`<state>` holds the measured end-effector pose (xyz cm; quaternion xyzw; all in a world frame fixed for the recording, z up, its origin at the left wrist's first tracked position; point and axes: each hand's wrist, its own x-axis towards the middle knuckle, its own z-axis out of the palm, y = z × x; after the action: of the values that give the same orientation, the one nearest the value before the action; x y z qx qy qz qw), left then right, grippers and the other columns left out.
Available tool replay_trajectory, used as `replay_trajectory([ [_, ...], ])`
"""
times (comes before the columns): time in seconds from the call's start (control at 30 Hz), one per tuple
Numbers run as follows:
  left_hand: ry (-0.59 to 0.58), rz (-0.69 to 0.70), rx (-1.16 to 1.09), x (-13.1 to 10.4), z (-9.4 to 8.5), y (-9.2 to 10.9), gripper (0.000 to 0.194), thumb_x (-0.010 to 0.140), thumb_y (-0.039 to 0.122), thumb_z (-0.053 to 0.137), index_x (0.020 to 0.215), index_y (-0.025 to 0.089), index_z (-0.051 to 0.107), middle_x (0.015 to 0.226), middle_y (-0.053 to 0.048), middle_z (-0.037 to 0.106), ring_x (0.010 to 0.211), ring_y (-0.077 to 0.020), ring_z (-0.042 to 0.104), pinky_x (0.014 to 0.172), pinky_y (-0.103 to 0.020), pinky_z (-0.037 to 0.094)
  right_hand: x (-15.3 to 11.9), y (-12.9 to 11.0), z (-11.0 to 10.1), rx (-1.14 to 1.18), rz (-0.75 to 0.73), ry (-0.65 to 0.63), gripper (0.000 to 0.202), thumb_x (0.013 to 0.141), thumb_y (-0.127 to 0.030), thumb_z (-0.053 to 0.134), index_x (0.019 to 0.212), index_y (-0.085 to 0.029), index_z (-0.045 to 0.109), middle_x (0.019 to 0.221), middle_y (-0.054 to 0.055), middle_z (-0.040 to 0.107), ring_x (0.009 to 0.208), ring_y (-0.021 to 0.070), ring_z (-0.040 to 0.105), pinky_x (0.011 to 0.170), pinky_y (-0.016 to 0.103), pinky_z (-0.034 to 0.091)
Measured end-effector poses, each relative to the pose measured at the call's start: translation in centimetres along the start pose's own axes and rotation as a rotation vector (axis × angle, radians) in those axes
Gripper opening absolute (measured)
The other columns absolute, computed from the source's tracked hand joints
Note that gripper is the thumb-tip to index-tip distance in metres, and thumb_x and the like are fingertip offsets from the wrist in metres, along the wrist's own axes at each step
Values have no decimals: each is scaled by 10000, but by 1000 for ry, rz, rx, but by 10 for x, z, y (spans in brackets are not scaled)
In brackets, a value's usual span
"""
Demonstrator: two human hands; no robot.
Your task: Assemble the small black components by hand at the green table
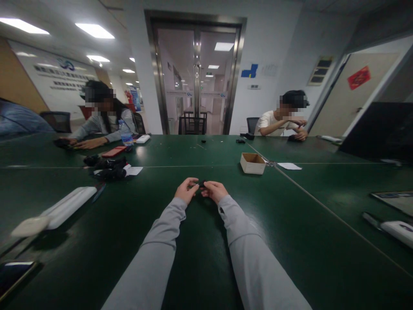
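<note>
Both my hands are held together over the middle of the green table, in light grey sleeves. My right hand pinches a small black object between thumb and fingers; its kind is too small to make out. Just left of it is my left hand, thumb and forefinger apart, their tips close to the object's left end. A tiny pale bit shows by the left thumb. Whether the left fingertips touch the object is unclear.
A small open box stands ahead to the right, near a white paper. Black gear, a red phone and a water bottle are ahead left. A long white device lies left. Two people sit opposite.
</note>
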<state>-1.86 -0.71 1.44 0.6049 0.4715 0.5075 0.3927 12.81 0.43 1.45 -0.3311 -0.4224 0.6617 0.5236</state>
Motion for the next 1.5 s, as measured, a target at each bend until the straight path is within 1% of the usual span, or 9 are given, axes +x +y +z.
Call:
replay_trajectory([
  [0.3,-5,6,-38,-1,2,0,341,690,350,553,965,150,548,741,-35,571,580,-107,513,471,-199,411,3,3,-3,-9,-1,-17,63,758,-119,597,701,-95,585,603,74,625,455,129,574,426,202,498],
  [0.53,37,177,-22,-1,0,1,353,636,319,648,942,155,584,876,-58,595,766,-134,560,616,-208,438,2,2,-5,20,-3,-89,163,735,-191,659,796,-132,520,633,32,611,509,140,599,490,232,520],
  [0.77,108,11,-269,-4,6,11,450,590,449,664,907,140,578,801,-38,577,451,-47,464,371,-158,369,1,1,7,-122,59,-109,309,757,-295,646,775,-199,352,613,-20,600,495,152,609,455,233,490],
  [0.87,101,-2,-357,-8,8,13,453,613,478,638,897,140,537,898,-61,584,393,-24,443,309,-143,334,0,4,12,-225,26,-147,339,730,-335,660,756,-198,351,574,-34,590,466,138,592,422,202,460],
  [0.97,137,-71,-407,-17,4,15,428,662,474,595,928,160,477,982,-80,574,405,-44,505,307,-144,363,-5,5,13,-297,-5,-173,298,715,-328,666,756,-173,415,573,-11,596,454,117,574,435,189,451],
  [1.1,198,-152,-335,-34,-24,17,354,720,435,544,939,174,445,975,-78,567,450,-80,562,342,-166,417,-15,2,9,-301,-20,-115,252,721,-318,648,789,-145,478,665,46,629,478,102,567,465,197,450],
  [1.23,204,-236,-164,-62,-77,21,361,701,436,566,932,178,463,979,-81,576,468,-91,572,366,-176,432,-32,-2,2,-346,-47,-157,292,684,-350,663,815,-131,521,671,48,623,520,105,565,511,218,451],
  [1.4,129,-357,23,-118,-151,31,481,597,509,632,916,174,500,919,-69,598,513,-142,595,435,-248,487,-76,-15,-8,-508,-34,-217,348,644,-386,663,847,-128,547,690,38,617,562,111,557,571,254,448],
  [1.5,90,-420,138,-163,-188,39,512,554,557,642,877,174,536,852,-65,612,518,-173,600,436,-274,496,-117,-39,-15,-678,45,-239,354,657,-411,630,865,-134,558,735,48,615,604,133,567,600,282,458],
])
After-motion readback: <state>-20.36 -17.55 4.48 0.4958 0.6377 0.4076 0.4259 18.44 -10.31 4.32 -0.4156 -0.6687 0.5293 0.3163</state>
